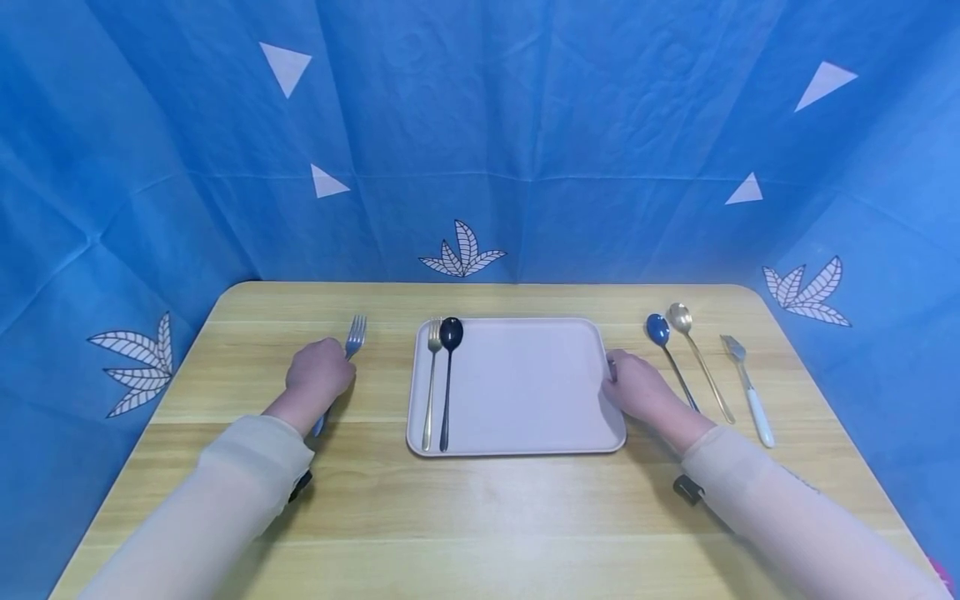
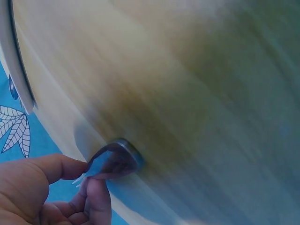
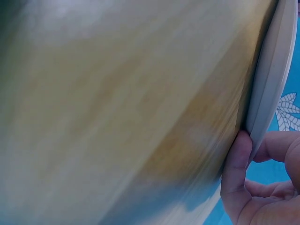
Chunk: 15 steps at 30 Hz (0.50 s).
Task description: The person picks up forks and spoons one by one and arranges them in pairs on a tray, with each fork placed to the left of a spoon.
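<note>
My left hand (image 1: 318, 373) pinches a blue-handled fork (image 1: 356, 332) to the left of the tray, its tines pointing to the back. In the left wrist view the fork's handle (image 2: 129, 157) passes between thumb and fingers, its rounded end sticking out. My right hand (image 1: 643, 387) grips the right rim of a pale pinkish tray (image 1: 532, 392). The right wrist view has thumb and fingers on either side of the tray's rim (image 3: 271, 75). On the tray's left side lie a gold fork (image 1: 431, 383) and a black spoon (image 1: 451, 335), side by side.
Right of the tray lie a dark blue spoon (image 1: 658, 330), partly behind my right hand, a gold spoon (image 1: 702, 358) and a light-handled utensil (image 1: 757, 412) with a flat metal head. Blue patterned cloth (image 1: 480, 125) hangs behind the wooden table (image 1: 510, 525).
</note>
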Each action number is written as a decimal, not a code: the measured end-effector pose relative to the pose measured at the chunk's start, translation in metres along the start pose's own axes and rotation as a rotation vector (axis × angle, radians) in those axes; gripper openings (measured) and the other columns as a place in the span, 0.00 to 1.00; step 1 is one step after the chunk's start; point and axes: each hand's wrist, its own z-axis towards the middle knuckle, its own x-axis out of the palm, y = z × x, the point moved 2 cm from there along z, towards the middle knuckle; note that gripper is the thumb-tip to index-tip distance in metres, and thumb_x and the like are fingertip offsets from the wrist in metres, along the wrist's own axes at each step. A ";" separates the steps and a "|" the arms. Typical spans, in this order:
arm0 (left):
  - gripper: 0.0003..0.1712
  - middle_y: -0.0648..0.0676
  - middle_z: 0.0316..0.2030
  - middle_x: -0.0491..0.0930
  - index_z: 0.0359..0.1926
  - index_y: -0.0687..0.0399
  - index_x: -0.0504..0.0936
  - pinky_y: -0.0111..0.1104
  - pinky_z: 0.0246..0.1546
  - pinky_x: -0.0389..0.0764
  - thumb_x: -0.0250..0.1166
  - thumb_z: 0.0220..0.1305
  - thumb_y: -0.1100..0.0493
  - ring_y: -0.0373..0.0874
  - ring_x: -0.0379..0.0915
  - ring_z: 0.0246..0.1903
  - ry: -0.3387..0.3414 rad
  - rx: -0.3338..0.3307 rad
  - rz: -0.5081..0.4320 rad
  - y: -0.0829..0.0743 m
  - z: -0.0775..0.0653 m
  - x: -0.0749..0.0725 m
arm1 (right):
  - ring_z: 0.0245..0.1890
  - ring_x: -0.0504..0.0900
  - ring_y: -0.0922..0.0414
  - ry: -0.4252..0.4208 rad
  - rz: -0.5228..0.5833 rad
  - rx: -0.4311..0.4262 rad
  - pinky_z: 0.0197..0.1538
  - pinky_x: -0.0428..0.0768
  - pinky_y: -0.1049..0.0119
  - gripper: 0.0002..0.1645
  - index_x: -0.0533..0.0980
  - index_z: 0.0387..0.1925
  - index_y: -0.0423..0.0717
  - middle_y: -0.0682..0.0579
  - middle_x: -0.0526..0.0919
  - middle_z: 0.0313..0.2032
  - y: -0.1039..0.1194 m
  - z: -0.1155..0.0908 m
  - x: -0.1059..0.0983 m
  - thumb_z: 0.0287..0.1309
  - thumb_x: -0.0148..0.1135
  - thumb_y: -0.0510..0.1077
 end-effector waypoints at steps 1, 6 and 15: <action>0.09 0.60 0.24 0.74 0.30 0.63 0.75 0.36 0.17 0.72 0.55 0.65 0.62 0.49 0.71 0.20 -0.001 0.000 -0.003 0.000 -0.001 0.000 | 0.45 0.81 0.39 0.001 0.001 0.002 0.50 0.80 0.47 0.32 0.64 0.63 0.23 0.32 0.81 0.44 0.000 0.000 0.000 0.61 0.57 0.37; 0.10 0.58 0.21 0.72 0.27 0.61 0.74 0.35 0.16 0.72 0.55 0.65 0.62 0.48 0.71 0.18 -0.014 0.009 -0.016 0.001 -0.002 0.000 | 0.43 0.81 0.42 0.003 0.001 0.006 0.48 0.81 0.48 0.31 0.64 0.62 0.23 0.34 0.81 0.42 0.002 -0.001 0.000 0.60 0.57 0.36; 0.10 0.58 0.21 0.72 0.28 0.62 0.74 0.35 0.15 0.73 0.55 0.66 0.62 0.48 0.71 0.18 -0.018 0.013 -0.022 -0.001 -0.003 -0.001 | 0.44 0.81 0.41 0.012 0.002 0.021 0.49 0.81 0.48 0.32 0.63 0.63 0.24 0.34 0.81 0.43 0.004 -0.002 0.000 0.61 0.57 0.36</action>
